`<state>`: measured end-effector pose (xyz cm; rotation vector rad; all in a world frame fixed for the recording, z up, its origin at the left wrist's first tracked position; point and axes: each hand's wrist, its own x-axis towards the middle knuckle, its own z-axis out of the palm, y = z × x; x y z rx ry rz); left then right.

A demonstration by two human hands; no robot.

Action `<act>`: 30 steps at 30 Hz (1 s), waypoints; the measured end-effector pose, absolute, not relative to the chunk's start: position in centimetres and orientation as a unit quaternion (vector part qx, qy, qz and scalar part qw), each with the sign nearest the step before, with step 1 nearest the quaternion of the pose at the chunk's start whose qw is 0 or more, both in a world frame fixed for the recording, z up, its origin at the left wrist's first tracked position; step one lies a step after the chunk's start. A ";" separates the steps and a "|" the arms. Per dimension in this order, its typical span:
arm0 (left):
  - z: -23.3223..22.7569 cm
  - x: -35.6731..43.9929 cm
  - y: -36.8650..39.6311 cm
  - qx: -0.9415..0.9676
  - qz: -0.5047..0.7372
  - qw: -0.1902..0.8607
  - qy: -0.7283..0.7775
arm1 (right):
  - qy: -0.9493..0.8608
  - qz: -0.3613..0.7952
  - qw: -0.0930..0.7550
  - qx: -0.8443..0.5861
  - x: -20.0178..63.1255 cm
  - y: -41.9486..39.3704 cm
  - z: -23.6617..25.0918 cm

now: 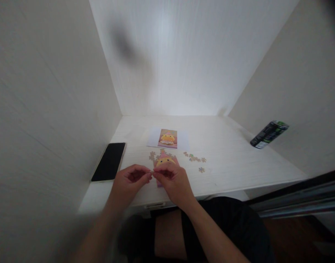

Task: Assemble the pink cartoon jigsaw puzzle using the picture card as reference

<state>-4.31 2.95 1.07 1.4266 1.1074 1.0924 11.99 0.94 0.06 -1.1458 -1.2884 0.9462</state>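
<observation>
A partly assembled jigsaw puzzle [164, 158] with a yellow character in a pink hat lies on the white desk, its lower part covered by my hands. Above its near-left side, my left hand [129, 181] and my right hand [175, 181] meet fingertip to fingertip. Both are closed in a pinch on a small jigsaw piece [151, 171], which the fingers mostly hide. Just behind the puzzle, a printed picture [168, 138] of the same character rests on a white sheet. Several loose pieces [194, 157] are scattered to the right, with a single piece [201, 170] nearer to me.
A dark-screened phone [109, 161] lies at the left by the side wall. At the right, a black and green can [269, 134] stands near the other wall. White panels enclose the desk [225, 171] at the back and both sides; its front edge runs above my lap.
</observation>
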 end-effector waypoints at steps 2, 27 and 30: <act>1.1 -4.3 2.9 0.591 0.451 0.489 0.455 | -0.537 0.404 0.561 -0.483 11.8 0.8 -0.2; 0.3 -4.1 3.3 0.533 0.521 0.454 0.488 | -0.644 0.019 0.268 -0.716 28.0 2.8 0.3; 0.0 -3.9 3.5 0.500 0.544 0.479 0.474 | -0.664 0.024 0.225 -0.712 30.1 3.2 -0.4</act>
